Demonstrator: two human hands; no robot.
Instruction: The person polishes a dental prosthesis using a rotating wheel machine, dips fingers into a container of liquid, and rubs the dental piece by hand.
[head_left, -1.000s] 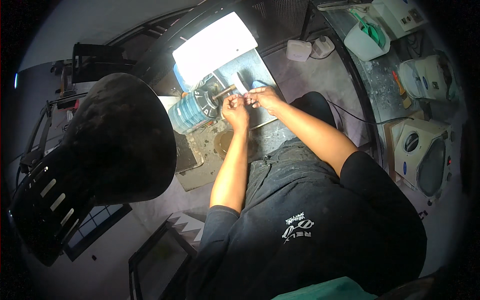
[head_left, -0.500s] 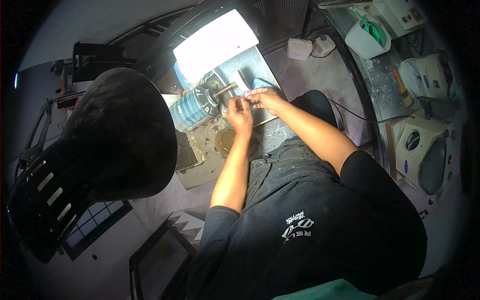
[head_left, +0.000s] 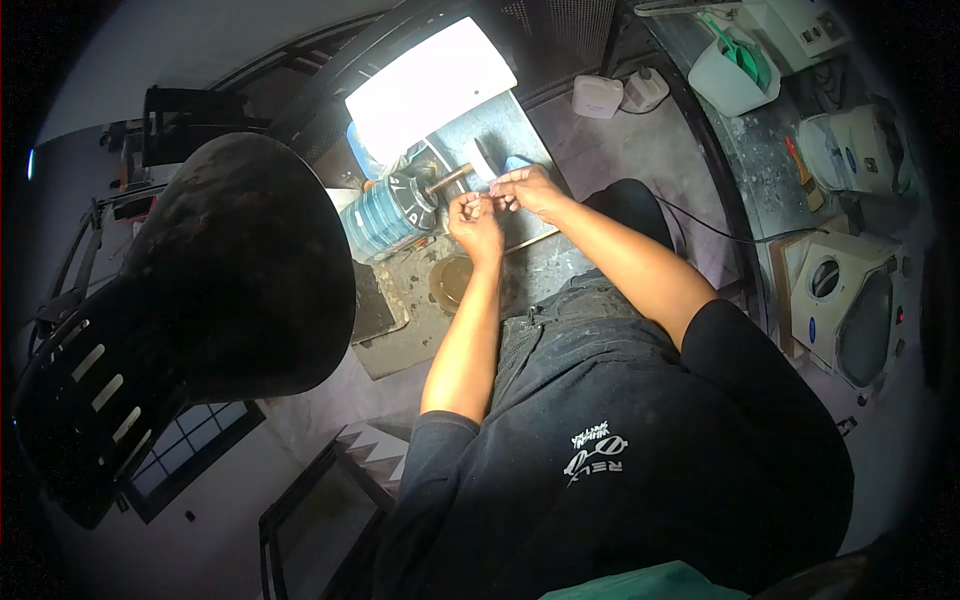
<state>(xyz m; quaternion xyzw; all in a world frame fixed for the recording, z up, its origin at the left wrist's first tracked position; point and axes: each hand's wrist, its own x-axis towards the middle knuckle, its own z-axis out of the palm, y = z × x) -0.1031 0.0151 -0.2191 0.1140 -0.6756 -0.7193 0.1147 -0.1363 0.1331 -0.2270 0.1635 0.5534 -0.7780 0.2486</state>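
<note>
A blue bench motor carries a brownish shaft with a pale round wheel on its end. Just on the near side of that wheel my two hands meet, fingertips together. My right hand is closed in a pinch on a small pinkish piece, too small to make out further. My left hand has its fingers curled and pressed together at the same spot, beside the shaft; what lies between them is hidden. Whether the piece touches the wheel I cannot tell.
A brightly lit white panel stands over the bench, and a black lamp shade looms at the left. Near my left forearm sits a round bowl. White containers and beige machines stand at the right; a black cable runs there.
My left hand has shifted slightly left, and its fingers have curled differently. My right hand has moved a little up, with more of the pinkish piece showing.
</note>
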